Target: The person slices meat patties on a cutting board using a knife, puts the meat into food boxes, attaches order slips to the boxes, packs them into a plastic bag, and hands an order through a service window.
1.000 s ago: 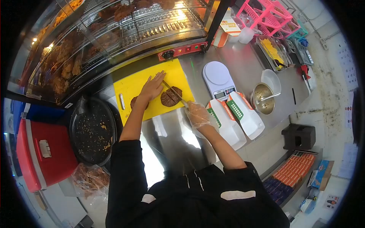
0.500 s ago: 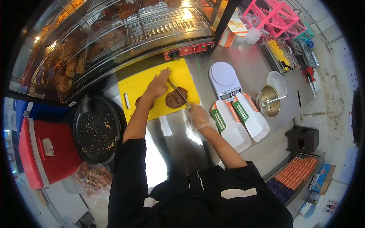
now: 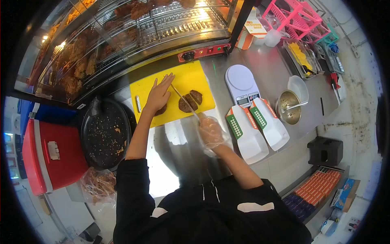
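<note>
A browned round meat patty (image 3: pixel 186 105) lies on the yellow cutting board (image 3: pixel 142 89), with a cut piece (image 3: pixel 196 96) split off at its right. Across the larger part slants a long knife (image 3: pixel 177 92), its tip toward the upper left. My right hand (image 3: pixel 210 131), in a clear plastic glove, is closed round the knife's handle just off the board's front edge. My bare left hand (image 3: pixel 160 95) is stretched out over the board, its fingertips close to the knife tip; whether they touch it I cannot tell. A second patty (image 3: pixel 162 110) is partly hidden under that wrist.
Right of the board are a kitchen scale (image 3: pixel 241 83), two open paper trays (image 3: pixel 251 140) and a metal bowl (image 3: pixel 283 105) with a spoon. Behind stands a heated display case (image 3: pixel 170 38) of fried food. At left sit a black round pan (image 3: pixel 103 142) and a red cooler (image 3: pixel 57 150).
The knife and both hands have shifted left across the patty, the right hand also drawing back toward my body. The right piece now sits apart from the rest.
</note>
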The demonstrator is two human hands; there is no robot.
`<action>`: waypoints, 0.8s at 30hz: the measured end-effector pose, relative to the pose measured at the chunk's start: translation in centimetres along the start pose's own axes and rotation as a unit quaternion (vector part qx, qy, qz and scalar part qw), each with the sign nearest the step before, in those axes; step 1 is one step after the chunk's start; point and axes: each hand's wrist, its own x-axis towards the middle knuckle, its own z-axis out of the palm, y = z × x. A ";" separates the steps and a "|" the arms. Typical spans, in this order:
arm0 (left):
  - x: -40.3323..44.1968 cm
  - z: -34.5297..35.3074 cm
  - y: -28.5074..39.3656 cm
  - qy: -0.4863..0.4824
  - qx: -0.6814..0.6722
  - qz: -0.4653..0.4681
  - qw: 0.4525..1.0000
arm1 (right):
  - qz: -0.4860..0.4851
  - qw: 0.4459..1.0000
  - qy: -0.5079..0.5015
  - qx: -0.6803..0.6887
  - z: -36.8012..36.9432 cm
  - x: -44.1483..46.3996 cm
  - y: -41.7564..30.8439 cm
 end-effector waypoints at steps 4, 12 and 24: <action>-1.1 0.4 0.0 0.000 0.013 -0.019 1.000 | -0.010 0.999 0.032 -0.009 1.7 -1.3 -0.7; -0.4 2.5 -0.1 -0.025 -0.010 -0.023 0.999 | 0.056 0.998 -0.011 0.006 0.6 -1.7 -2.1; 0.7 3.2 -2.2 -0.086 0.012 0.003 0.996 | 0.045 0.999 -0.016 -0.015 2.2 0.4 -1.5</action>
